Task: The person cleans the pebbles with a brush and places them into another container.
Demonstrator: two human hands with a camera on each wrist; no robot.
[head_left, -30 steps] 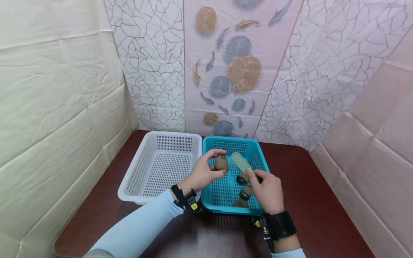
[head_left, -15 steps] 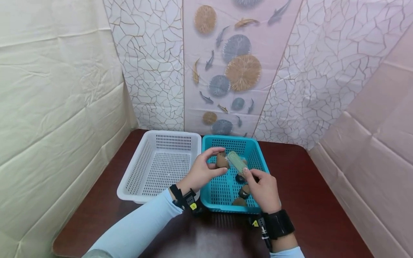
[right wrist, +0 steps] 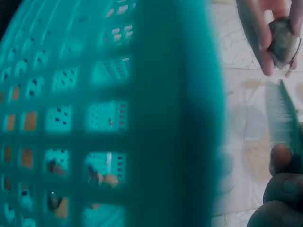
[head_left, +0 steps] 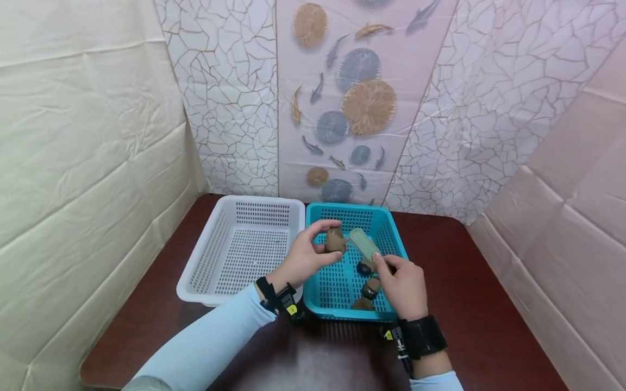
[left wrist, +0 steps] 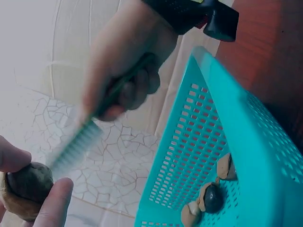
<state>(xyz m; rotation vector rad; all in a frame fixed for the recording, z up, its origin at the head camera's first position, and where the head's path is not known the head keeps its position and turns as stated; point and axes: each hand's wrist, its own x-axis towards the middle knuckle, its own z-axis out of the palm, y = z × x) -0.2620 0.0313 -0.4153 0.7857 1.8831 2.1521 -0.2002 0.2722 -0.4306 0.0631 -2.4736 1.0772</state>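
The dark red table [head_left: 469,304] ran beneath and around the teal basket [head_left: 342,315], showing bare wood to its right. The white basket [head_left: 261,201] stood just beside the teal basket, on its left.

The right hand [head_left: 406,282] was over the right side of the teal basket, its fingers closed round the end of a brush. The left hand [head_left: 305,250] reached over the teal basket's left rim, its thumb and fingers curved round a muddy lump [head_left: 335,240] and gripping it from opposite sides.

The pale green brush [head_left: 363,243] slanted above the middle of the teal basket, its head pointing at the lump. Half a second earlier the bristles had lain closer to the lump's side; now the brush had drawn a little to the right, and the right wrist view showed a slight gap. That looked like a pause between strokes, with the scrubbing judged unfinished, since brown coating remained on the lump.

The lump was held above the left part of the teal basket. Several loose lumps [head_left: 371,288], brown and glossy black, lay inside the teal basket toward its near right corner.
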